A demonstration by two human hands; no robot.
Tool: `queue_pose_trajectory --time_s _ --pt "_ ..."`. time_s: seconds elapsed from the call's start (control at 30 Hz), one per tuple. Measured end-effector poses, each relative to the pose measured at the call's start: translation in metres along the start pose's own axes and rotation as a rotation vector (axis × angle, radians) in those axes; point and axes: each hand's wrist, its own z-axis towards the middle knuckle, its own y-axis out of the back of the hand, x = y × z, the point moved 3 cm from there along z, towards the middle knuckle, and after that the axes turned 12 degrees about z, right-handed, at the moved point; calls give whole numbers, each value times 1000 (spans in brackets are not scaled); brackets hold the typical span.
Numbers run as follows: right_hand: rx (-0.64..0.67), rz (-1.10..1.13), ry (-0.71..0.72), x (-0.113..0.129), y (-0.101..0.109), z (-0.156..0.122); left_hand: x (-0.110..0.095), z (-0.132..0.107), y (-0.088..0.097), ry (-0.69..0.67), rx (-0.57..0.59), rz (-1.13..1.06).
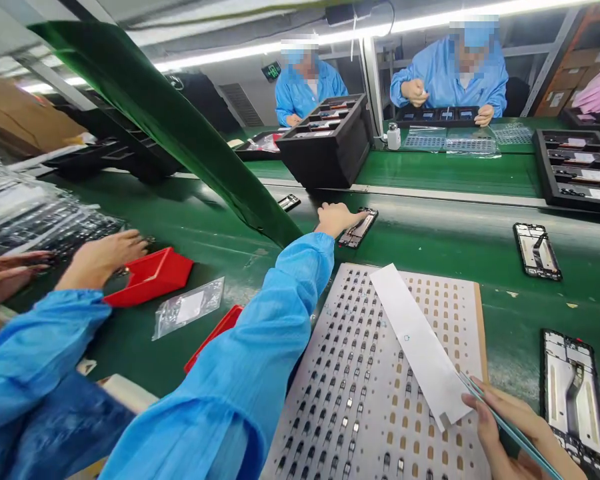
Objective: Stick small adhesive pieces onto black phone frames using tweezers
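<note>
My left hand (336,217) reaches far forward in a blue sleeve, and its fingers rest on a black phone frame (359,227) lying on the green belt. My right hand (505,430), at the bottom right, is closed on teal tweezers (510,427). Its fingers touch the near end of a white paper strip (417,343). The strip lies across a grey sheet (360,387) covered with rows of small metal parts.
A co-worker's sleeve and hands (103,257) reach in at the left by a red tray (153,275) and a plastic bag (189,308). More phone frames (536,250) (573,393) lie at the right. A black tray stack (327,140) and two seated people lie beyond the belt.
</note>
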Motion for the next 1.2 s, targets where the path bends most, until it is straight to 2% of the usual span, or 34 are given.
queue_pose_trajectory --time_s 0.1,0.17,0.27,0.33,0.4,0.47,0.5,0.53,0.63,0.7,0.77,0.87,1.0,1.07,1.2 --pt "-23 3 99 7 -1 4 -13 -6 -10 -41 92 64" --pt "-44 48 134 6 -2 8 -20 -12 -9 -71 105 85" --pt "-92 89 54 2 2 17 -28 -28 7 -144 40 102" --pt "-136 135 -56 2 8 28 -29 -51 21 -244 -12 97" --pt "-134 191 -176 5 13 41 -26 -88 33 -457 -58 84" --pt "-111 234 -270 7 15 50 -17 -141 38 -831 -112 61" --pt "-91 259 -306 9 13 52 -9 -171 36 -1006 -98 28" --pt "-67 284 -339 9 11 52 0 -202 31 -1125 -67 -18" --pt "49 361 -432 10 -5 37 27 -283 5 -1262 81 -103" --pt "153 385 -483 11 -17 22 40 -319 -15 -1272 150 -113" --pt "231 369 -502 11 -28 10 47 -338 -31 -1264 159 -128" --pt "269 316 -510 10 -38 3 53 -345 -41 -1238 93 -184" --pt "266 285 -530 7 -41 5 58 -347 -42 -1175 41 -134" --pt "255 279 -524 6 -41 6 62 -350 -41 -1076 -7 -95" --pt "253 269 -530 8 -42 6 73 -353 -40 -694 -186 -178"
